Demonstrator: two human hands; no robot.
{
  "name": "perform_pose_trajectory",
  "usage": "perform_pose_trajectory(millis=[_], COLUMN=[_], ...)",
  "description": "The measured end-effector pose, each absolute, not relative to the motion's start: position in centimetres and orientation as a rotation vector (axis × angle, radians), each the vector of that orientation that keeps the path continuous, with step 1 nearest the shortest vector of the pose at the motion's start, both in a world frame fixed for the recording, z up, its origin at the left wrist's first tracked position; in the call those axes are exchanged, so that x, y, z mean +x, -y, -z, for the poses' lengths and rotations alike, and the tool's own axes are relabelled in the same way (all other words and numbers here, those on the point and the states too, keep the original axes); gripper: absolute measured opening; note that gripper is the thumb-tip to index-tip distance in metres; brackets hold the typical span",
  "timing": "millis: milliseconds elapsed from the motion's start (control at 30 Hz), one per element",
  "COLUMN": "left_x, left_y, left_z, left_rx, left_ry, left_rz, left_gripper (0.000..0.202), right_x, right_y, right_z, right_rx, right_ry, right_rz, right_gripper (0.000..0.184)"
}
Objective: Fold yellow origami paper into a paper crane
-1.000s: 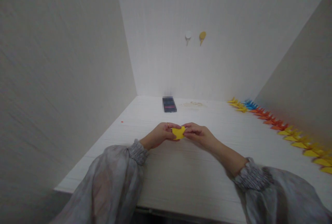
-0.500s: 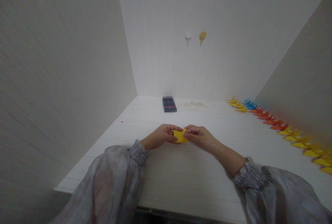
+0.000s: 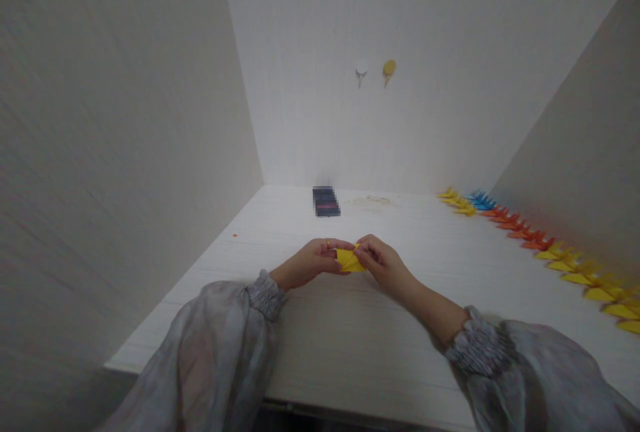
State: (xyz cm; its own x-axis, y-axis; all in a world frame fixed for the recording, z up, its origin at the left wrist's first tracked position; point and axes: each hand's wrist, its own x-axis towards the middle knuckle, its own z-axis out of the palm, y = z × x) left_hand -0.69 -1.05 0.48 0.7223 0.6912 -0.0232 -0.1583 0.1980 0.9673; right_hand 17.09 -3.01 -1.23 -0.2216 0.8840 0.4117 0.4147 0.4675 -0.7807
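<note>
A small folded piece of yellow paper (image 3: 350, 261) is held between my two hands, just above the middle of the white table. My left hand (image 3: 319, 259) grips its left side between thumb and fingers, with a ring on one finger. My right hand (image 3: 383, 261) pinches the paper's upper right part, thumb against fingers. A crease line shows on the paper's near face. The fingers cover both of its ends.
Folded paper cranes (image 3: 553, 253) in yellow, orange and blue line the table's (image 3: 380, 365) right side. A dark blurred-out object (image 3: 326, 202) lies near the back wall. Two hooks (image 3: 389, 69) are on that wall. A red speck (image 3: 235, 235) lies at left.
My right hand has shifted its pinch to the paper's upper right edge, with the wrist turned slightly. The paper shows a different shape. My left hand has barely moved.
</note>
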Motion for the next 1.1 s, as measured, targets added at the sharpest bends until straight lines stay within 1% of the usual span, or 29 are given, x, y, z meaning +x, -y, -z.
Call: perform_pose_trajectory(millis=[100,567,867,1100], left_x=[-0.52,-0.14,-0.06,-0.08], left_y=[1.05,0.86,0.92,0.89], left_z=[-0.38,-0.1,-0.27,-0.3], left_rx=[1.267,1.288,1.281,1.293], left_ry=[-0.583,-0.607,-0.61,-0.615], left_rz=[-0.669,-0.715,-0.726,-0.727], left_gripper=[0.036,0.044,0.04,0.04], right_x=[16.89,16.75,16.52,16.58], right_y=[3.14,3.24,3.42,3.13], right_z=[1.11,1.11,0.75,1.54], right_rx=[-1.113,-1.079,-1.088,-1.095], right_ry=[1.809,1.708,1.681,1.56], right_rz=[-0.662,-0.728,-0.743,-0.91], right_gripper=[0.016,0.019,0.019,0.021])
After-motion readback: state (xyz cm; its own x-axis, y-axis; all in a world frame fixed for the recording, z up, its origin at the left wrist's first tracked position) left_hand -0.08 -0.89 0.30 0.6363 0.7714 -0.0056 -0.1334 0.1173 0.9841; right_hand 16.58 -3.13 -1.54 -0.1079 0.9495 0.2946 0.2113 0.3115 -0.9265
